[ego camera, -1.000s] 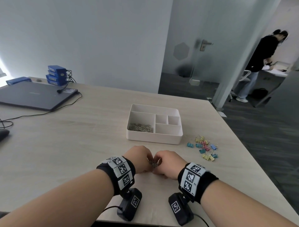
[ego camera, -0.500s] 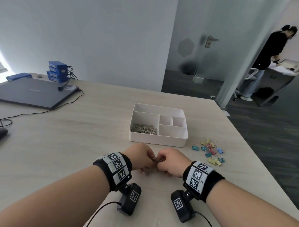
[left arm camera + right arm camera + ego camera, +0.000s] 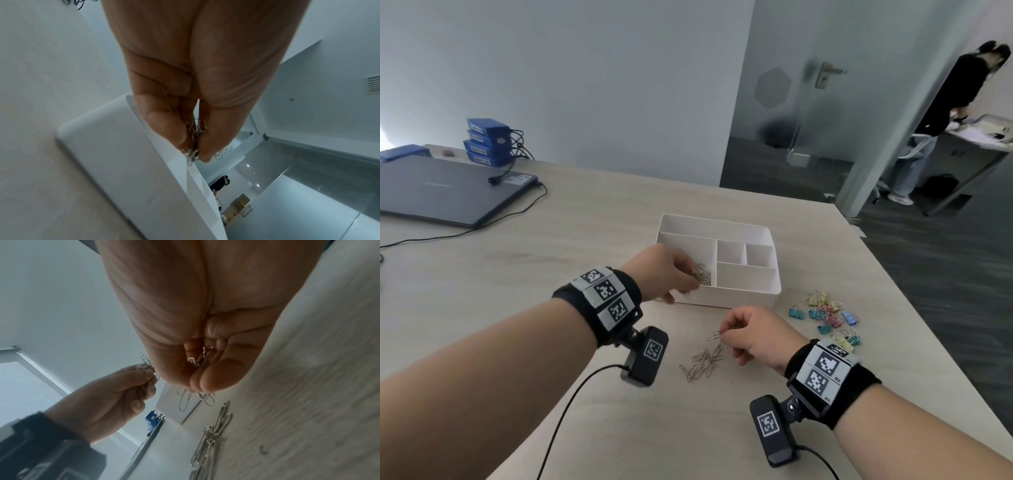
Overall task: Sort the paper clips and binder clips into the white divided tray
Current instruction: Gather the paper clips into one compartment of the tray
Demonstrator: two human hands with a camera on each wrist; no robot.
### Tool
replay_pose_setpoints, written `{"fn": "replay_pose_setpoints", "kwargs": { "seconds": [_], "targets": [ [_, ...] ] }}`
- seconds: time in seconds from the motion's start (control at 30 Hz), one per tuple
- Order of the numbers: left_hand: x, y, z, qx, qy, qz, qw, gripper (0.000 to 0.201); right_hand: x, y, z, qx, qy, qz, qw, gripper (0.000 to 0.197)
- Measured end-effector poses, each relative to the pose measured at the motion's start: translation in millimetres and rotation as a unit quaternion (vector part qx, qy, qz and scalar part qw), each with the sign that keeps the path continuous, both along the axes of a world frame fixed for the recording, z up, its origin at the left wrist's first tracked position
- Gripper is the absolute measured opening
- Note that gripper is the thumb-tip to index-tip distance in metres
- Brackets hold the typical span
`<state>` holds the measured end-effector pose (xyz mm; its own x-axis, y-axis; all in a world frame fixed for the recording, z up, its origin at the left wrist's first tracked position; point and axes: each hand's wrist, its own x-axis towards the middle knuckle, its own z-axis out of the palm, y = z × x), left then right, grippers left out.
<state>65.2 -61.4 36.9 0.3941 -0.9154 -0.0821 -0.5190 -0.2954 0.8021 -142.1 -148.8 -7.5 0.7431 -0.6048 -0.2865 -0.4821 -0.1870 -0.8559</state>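
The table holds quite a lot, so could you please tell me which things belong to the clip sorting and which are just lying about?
Belongs to the job:
white divided tray
loose paper clips
paper clips in the left hand
paper clips in the right hand
coloured binder clips

Just lying about:
closed laptop
blue boxes
black cable

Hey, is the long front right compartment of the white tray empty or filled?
Empty: the long compartment of the white tray shows only bare white floor.

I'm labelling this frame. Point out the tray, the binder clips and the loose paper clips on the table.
tray [image 3: 726, 297]: head view, near outer wall.
binder clips [image 3: 825, 317]: head view, middle of the coloured heap.
paper clips [image 3: 703, 363]: head view, middle of the loose pile.
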Motion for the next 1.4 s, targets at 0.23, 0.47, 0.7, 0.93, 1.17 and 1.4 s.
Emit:
{"fn": "replay_pose_setpoints", "kwargs": {
  "seconds": [0.23,0.47,0.7,0.93,1.17,1.4],
  "targets": [
    [19,-28,11,-0.02,-0.136,0.065,0.988,0.008,4,-2,6,0.012,-0.026,-0.013,1.0,0.008],
    [29,-23,6,-0.04,-0.107,0.104,0.988,0.018,34,-12,33,0.005,-0.103,-0.042,0.994,0.011],
    [25,14,-2,-0.07,-0.02,0.133,0.988,0.012,86,-27,48,-0.084,-0.107,-0.084,0.987,0.009],
    [10,45,-15,0.0,0.01,0.085,0.996,0.012,106,-27,42,-0.173,-0.013,-0.006,0.985,0.006],
    [-9,57,-30,0.115,-0.05,-0.013,0.992,0.011,62,-17,47,-0.198,-0.022,0.019,0.98,0.009],
    [-44,49,-35,0.202,-0.136,-0.101,0.965,0.03,4,-1,34,-0.294,0.193,0.217,0.911,0.031]
  ]
}}
